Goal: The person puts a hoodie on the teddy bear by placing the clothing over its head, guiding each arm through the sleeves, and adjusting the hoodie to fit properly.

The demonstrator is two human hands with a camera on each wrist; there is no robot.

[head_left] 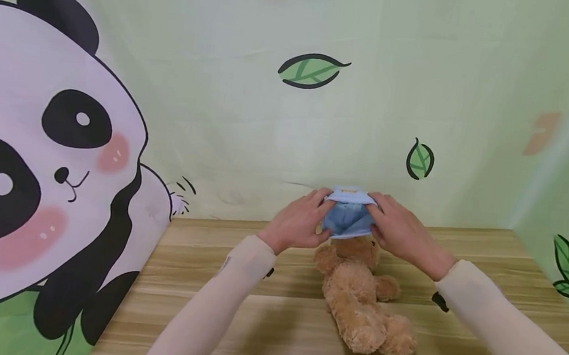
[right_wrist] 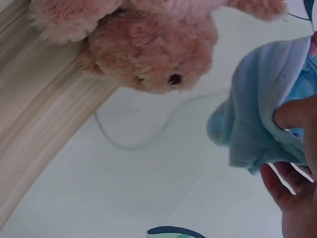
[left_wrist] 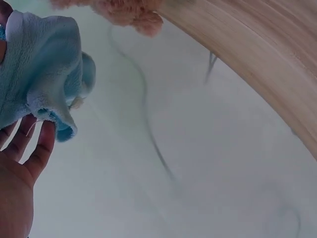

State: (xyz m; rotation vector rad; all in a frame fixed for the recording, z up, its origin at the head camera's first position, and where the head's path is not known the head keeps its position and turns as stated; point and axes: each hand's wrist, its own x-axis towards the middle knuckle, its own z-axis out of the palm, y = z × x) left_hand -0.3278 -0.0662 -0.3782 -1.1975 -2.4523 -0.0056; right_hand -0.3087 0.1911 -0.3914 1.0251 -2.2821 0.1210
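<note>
The left hand [head_left: 298,216] and the right hand [head_left: 406,233] each grip one side of the blue cloth [head_left: 347,222], which hangs between them with its mouth held wide; the bear [head_left: 356,289] lies on its back on the worktop [head_left: 289,328], nearer the person than the hands, with its head just below them; a slip by either hand would probably let the mouth sag or fold shut, since only the grips at the two sides seem to spread it; were the cloth brought down crooked, its rim could catch on an ear or drag across the eyes; nothing steadies the bear, as both hands are taken up, so a push on its head might slide or roll the light body aside; in the head view the cloth hides the top of the bear's head, and although the right wrist view shows a gap between the two, how well they line up is hard to judge; beyond the hands rises the pale backdrop [head_left: 221,90], close enough that knuckles might brush it; its panda [head_left: 122,85] print sits well to the left of the left hand, and a small leaf [head_left: 420,159] print above the right hand; the two sleeves [head_left: 498,324] flank the bear, apart from it.
</note>
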